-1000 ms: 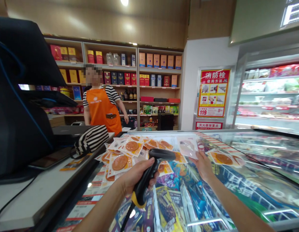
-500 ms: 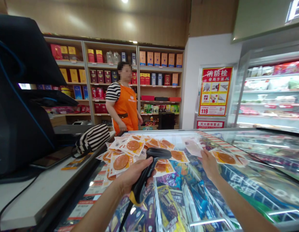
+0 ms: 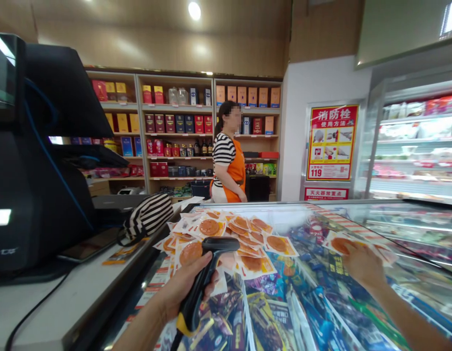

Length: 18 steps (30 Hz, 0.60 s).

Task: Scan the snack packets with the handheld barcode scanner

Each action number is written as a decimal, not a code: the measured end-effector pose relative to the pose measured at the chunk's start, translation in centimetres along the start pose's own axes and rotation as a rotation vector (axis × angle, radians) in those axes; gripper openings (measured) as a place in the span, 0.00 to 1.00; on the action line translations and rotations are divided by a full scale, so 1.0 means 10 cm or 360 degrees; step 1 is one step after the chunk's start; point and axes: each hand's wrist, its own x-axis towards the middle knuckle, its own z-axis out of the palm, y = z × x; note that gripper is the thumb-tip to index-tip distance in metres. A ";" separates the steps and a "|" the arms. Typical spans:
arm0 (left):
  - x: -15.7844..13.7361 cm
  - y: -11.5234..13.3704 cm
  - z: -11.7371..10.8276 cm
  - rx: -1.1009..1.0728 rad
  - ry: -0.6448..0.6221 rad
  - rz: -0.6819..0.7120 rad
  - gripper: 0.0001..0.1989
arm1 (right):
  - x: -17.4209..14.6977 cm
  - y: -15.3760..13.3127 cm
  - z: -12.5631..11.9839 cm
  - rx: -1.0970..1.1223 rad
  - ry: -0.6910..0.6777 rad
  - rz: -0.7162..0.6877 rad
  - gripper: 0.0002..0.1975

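My left hand (image 3: pixel 187 282) is wrapped around a black barcode scanner (image 3: pixel 204 278) with yellow trim; its head points right, over a spread pile of flat packets (image 3: pixel 244 239). Each packet has white and orange printing and a round, orange-brown food piece inside. At the right, my right hand (image 3: pixel 364 265) has its fingers on a food packet (image 3: pixel 341 243) lying on the freezer's glass top. Its fingertips are partly hidden against the packet. More packet edges (image 3: pixel 384 253) stick out beyond that hand.
Beneath the glass lie colourful frozen goods (image 3: pixel 273 317) in wire baskets. To the left, a counter (image 3: pixel 39 312) bears a black checkout terminal (image 3: pixel 39 170), a striped pouch (image 3: pixel 148 217) and a phone (image 3: pixel 88 243). A person in an orange apron (image 3: pixel 238 170) stands across the freezer.
My right hand has moved right with a packet, from beside the large pile to the packets at the right. My left hand keeps the scanner. The person has moved right and turned sideways.
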 end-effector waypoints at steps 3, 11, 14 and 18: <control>0.02 -0.03 -0.03 -0.0004 -0.0098 -0.0038 0.17 | -0.09 -0.49 0.00 -0.0154 -0.0294 -0.0258 0.23; -0.14 0.00 -0.03 0.0001 -0.0117 -0.0090 0.17 | -0.26 -1.61 0.14 0.0136 -0.0985 -0.0487 0.24; -0.21 0.00 -0.07 0.0024 -0.0124 -0.0038 0.16 | -0.20 -1.56 0.12 0.0145 -0.0948 -0.0507 0.20; -0.25 0.00 -0.09 0.0007 -0.0147 -0.0033 0.16 | -0.09 -1.40 0.06 0.0319 -0.0772 -0.0091 0.21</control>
